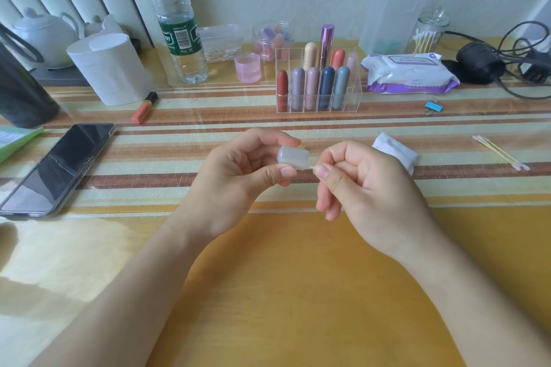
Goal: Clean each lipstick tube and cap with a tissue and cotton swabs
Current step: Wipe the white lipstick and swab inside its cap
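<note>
Holding a small translucent cap [293, 157] between thumb and fingers, my left hand [238, 176] is curled closed around it above the middle of the striped table [268, 292]. My right hand [366, 188] is pinched shut on a cotton swab [313, 168]; only a short bit of its stick shows, touching the cap's open end, and I cannot tell how far it goes in.

Just behind the right hand lies a folded white tissue [395, 152], and further right two spare swabs [501, 153] lie on the cloth. Beyond the hands stands a clear organizer [319, 80] holding upright lipstick tubes [326, 86] in several colours. A wipes pack [408, 73] sits to its right, with a glass jar of swabs [428, 31] and tangled black cables [507, 59] behind that. To the left of the organizer are a pink cup [247, 67], a water bottle [177, 18], a tissue roll [108, 68] and one orange lip gloss [144, 107] lying flat. A phone [56, 168] lies face up at my left.

The near part of the table, under my forearms, is open, as is the strip between the hands and the organizer.
</note>
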